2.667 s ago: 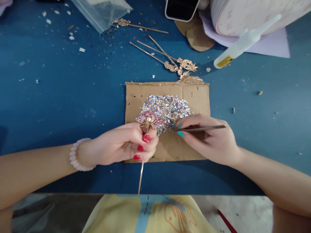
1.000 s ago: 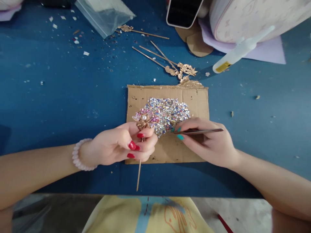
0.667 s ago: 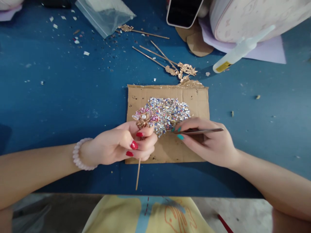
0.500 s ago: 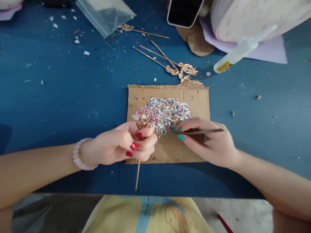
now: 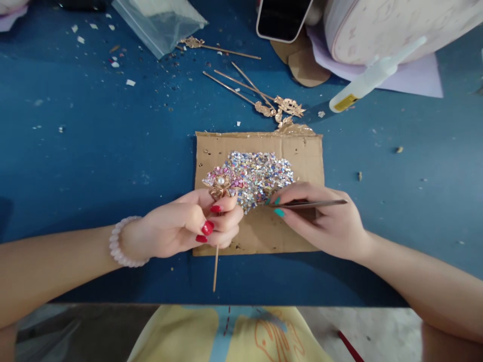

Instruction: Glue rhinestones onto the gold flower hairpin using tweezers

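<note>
My left hand (image 5: 188, 221) is closed around the stem of a gold hairpin (image 5: 215, 269). Its flower head, with pink stones and a pearl-like centre, rises above my fingers over the left side of a pile of sparkling rhinestones (image 5: 260, 173). The pile lies on a piece of cardboard (image 5: 279, 236). In my right hand (image 5: 328, 221), a pair of metal tweezers (image 5: 320, 203) is pinched between thumb and fingers. Their tips point left at the lower right edge of the pile; whether they grip a stone is too small to tell.
Several gold hairpins (image 5: 289, 106) lie beyond the cardboard. Behind them are a plastic bag (image 5: 162, 30), a phone (image 5: 283, 20) and cardboard discs (image 5: 307, 65). A white bottle with a yellow label (image 5: 364, 85) stands at the back right, near a large pale rounded object (image 5: 392, 30).
The lower end of the hairpin's stem has swung slightly right as the hairpin tilts in my left hand. My right hand holds nearly the same pose. The whole view has shifted a little.
</note>
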`<state>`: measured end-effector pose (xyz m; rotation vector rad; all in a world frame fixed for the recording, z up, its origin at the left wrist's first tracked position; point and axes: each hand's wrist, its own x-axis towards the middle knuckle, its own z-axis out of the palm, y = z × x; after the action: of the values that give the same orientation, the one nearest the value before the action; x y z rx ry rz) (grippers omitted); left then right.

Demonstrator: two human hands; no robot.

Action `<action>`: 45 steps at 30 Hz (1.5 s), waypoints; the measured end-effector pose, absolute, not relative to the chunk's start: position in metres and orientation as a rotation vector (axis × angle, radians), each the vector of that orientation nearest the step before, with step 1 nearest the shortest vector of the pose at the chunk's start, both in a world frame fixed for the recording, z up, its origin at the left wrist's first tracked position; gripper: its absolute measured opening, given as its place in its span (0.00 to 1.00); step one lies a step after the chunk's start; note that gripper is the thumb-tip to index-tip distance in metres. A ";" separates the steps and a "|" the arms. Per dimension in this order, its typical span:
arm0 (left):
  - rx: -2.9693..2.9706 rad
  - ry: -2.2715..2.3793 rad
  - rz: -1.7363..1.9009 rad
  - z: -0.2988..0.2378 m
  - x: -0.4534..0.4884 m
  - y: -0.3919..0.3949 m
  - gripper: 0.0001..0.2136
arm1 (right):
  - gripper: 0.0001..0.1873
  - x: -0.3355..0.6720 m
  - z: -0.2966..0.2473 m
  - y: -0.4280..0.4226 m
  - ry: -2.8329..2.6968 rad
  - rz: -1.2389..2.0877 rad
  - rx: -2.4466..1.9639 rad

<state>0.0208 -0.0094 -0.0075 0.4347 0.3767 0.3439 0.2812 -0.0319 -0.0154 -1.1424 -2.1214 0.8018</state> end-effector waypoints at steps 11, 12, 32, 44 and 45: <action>0.487 0.393 0.352 -0.009 0.022 -0.012 0.09 | 0.05 0.281 -0.016 -0.033 -2.081 0.822 -1.172; 0.489 0.394 0.359 -0.009 0.023 -0.011 0.09 | 0.05 0.281 -0.016 -0.033 -2.082 0.821 -1.173; 0.477 0.425 0.371 -0.006 0.026 -0.011 0.07 | 0.05 0.278 -0.013 -0.030 -2.091 0.829 -1.168; 0.455 0.410 0.378 -0.008 0.025 -0.011 0.07 | 0.05 0.279 -0.013 -0.030 -2.107 0.817 -1.161; 0.453 0.408 0.377 -0.008 0.025 -0.011 0.07 | 0.05 0.279 -0.013 -0.030 -2.103 0.818 -1.160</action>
<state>0.0250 -0.0110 -0.0079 0.4526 0.4084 0.3766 0.2792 -0.0299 -0.0130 -1.1598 -2.1032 0.8180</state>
